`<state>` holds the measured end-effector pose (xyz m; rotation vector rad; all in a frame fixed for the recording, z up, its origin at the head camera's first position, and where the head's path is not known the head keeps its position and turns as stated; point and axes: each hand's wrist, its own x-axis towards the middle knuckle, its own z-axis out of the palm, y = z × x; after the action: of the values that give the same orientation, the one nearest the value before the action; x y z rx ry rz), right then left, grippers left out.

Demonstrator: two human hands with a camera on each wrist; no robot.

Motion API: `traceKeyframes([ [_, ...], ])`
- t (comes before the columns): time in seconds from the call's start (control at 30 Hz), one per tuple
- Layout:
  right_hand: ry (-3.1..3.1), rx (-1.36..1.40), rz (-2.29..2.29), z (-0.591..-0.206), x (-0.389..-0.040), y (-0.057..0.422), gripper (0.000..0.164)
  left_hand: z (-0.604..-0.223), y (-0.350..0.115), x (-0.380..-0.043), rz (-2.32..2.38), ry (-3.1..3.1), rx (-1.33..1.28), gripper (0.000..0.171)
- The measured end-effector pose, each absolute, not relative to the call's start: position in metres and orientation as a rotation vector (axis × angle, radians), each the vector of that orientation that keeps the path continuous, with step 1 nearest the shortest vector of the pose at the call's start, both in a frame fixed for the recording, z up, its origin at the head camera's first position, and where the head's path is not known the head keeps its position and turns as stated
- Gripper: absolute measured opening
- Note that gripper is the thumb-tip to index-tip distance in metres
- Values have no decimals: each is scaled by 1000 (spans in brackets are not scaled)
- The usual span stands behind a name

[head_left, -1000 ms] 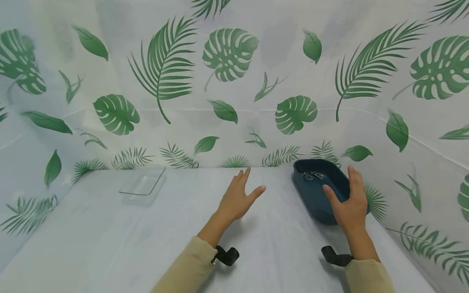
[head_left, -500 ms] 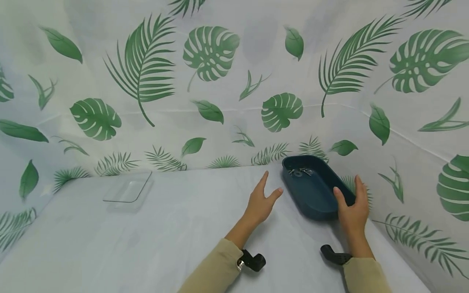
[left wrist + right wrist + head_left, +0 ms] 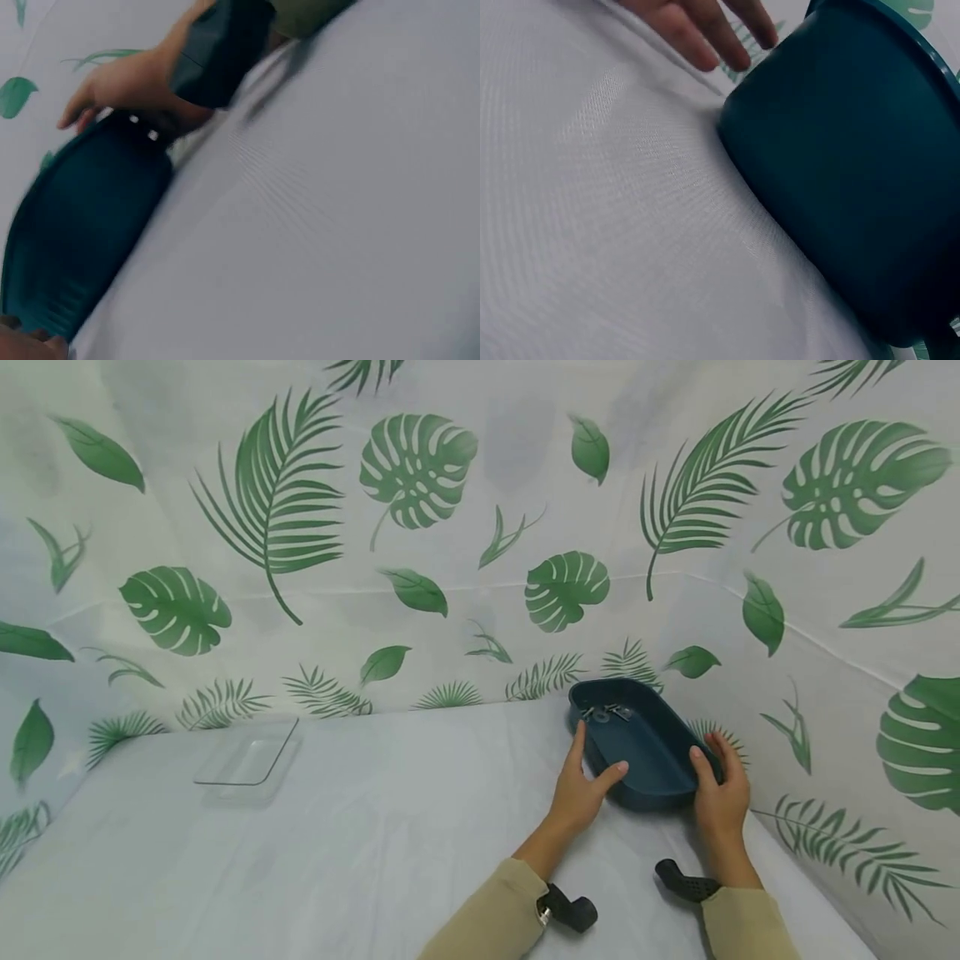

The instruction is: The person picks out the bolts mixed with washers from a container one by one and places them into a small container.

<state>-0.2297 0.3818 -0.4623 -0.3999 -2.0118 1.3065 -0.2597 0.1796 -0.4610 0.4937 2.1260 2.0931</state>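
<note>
A dark blue-green oblong plastic basin [image 3: 648, 756] stands at the back right of the table, several small metal pieces [image 3: 607, 713] lying at its far end. My right hand [image 3: 722, 793] holds its right rim, thumb over the edge and fingers outside. In the left wrist view that hand [image 3: 142, 79] lies across one end of the basin [image 3: 90, 217]. My left hand [image 3: 581, 793] is at the left side, fingers extended and thumb spread, the thumb overlapping the rim in the head view. The right wrist view shows its extended fingers [image 3: 705, 34] close beside the basin wall [image 3: 840, 150].
A clear, shallow rectangular container [image 3: 251, 760] sits at the back left of the white-covered table [image 3: 337, 860]. Leaf-printed cloth [image 3: 450, 543] hangs behind, and also along the right side close to the basin.
My left hand has moved right, from the middle of the table to the basin's left side. The right hand has closed in on the right rim. The head view has turned slightly right.
</note>
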Motion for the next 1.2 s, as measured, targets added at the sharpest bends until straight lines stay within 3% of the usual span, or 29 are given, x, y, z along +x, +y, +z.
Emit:
traceKeyframes([
  [0.47,-2110,-529,1475,-463,-232,381,50,-478,178,-270,2154,2068,497,82],
  [1.2,-2081,-603,1669,-453,-235,379,43,-470,162,-271,2068,2063,515,77],
])
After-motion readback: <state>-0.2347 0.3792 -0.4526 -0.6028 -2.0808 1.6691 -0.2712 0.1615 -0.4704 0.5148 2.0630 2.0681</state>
